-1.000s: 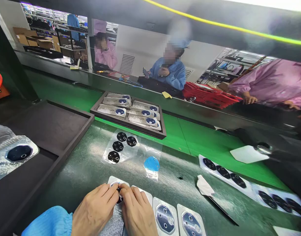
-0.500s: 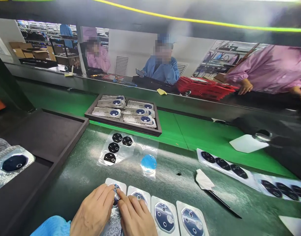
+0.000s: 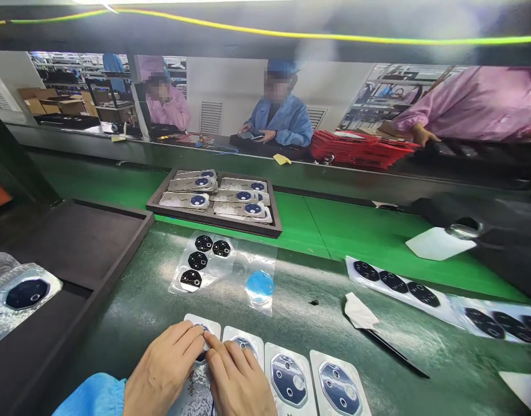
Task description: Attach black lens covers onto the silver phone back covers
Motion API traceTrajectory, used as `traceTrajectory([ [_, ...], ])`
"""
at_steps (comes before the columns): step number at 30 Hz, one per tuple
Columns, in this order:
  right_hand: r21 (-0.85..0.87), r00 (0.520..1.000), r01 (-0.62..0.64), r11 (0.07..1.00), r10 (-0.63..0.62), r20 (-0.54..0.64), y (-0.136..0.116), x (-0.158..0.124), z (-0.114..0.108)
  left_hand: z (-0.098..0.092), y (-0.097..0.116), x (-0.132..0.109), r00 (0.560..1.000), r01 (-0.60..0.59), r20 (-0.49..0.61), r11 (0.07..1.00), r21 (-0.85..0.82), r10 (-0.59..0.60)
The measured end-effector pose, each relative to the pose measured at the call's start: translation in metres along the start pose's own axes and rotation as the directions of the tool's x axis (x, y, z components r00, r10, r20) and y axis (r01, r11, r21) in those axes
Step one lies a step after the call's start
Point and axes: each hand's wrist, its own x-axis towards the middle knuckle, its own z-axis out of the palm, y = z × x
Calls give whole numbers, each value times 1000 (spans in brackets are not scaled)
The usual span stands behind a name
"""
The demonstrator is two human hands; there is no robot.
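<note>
The left hand (image 3: 163, 370) and the right hand (image 3: 237, 381) lie side by side at the near edge of the green bench (image 3: 152, 306). A blue sleeve (image 3: 92, 396) shows on the left wrist. The fingers (image 3: 195, 340) of both hands are drawn together, tips meeting over the round camera ring of the leftmost cover (image 3: 195, 321). They press down on it; whether anything small is pinched between them I cannot tell.

That cover lies flat under the fingers, first in a row of four. Just right of the fingers lies the second cover (image 3: 244, 345), partly under the right hand, then the third cover (image 3: 289, 378) and the fourth cover (image 3: 338, 388), each just beside the last.

Beyond the fingers lies a clear film (image 3: 200, 263) bearing four black discs, and just right of it a blue disc (image 3: 259, 286) in a clear bag. Further right of the fingers, a white scrap (image 3: 358, 315) rests on the end of a thin black tool (image 3: 397, 357), and past that runs a long strip of black discs (image 3: 395, 283).

Left of the fingers, a dark tray (image 3: 118, 254) holds one bagged cover (image 3: 18, 294).

Well beyond the fingers, on the bright green belt (image 3: 334, 231), a shallow tray (image 3: 276, 222) carries several bagged covers. A white bottle (image 3: 438, 242) lies far right. Across the line, other people sit at a far counter (image 3: 291, 173).
</note>
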Motion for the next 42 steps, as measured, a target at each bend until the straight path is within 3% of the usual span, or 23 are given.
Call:
traceTrajectory([
  [5, 63, 991, -69, 996, 75, -106, -2, 7, -3, -6, -7, 4, 990, 20, 140, 986, -166, 4],
  [10, 44, 989, -70, 997, 75, -129, -3, 7, -2, -7, -9, 3, 993, 2, 112, 979, -206, 21],
  [15, 40, 990, -68, 997, 73, -121, -4, 6, -3, -10, -20, 19, 974, 207, 164, 909, -362, -157],
  [18, 12, 993, -51, 999, 52, -110, -4, 6, -2, -12, -28, 36, 944, 300, 239, 895, -330, -228],
  [23, -39, 995, -14, 999, 10, -104, -5, 4, 0, -10, -36, 55, 929, 263, 334, 921, -286, -161],
  [28, -68, 992, -5, 998, -4, -123, -7, 4, 1, -5, -37, 58, 923, 232, 361, 938, -257, -129],
  [33, -152, 986, 50, 987, -73, -152, -12, -2, 4, 1, -30, 49, 932, 221, 335, 948, -229, -136],
  [42, -203, 989, 19, 979, -48, -138, -22, -10, 12, 10, -24, 32, 959, 181, 255, 962, -206, -125],
])
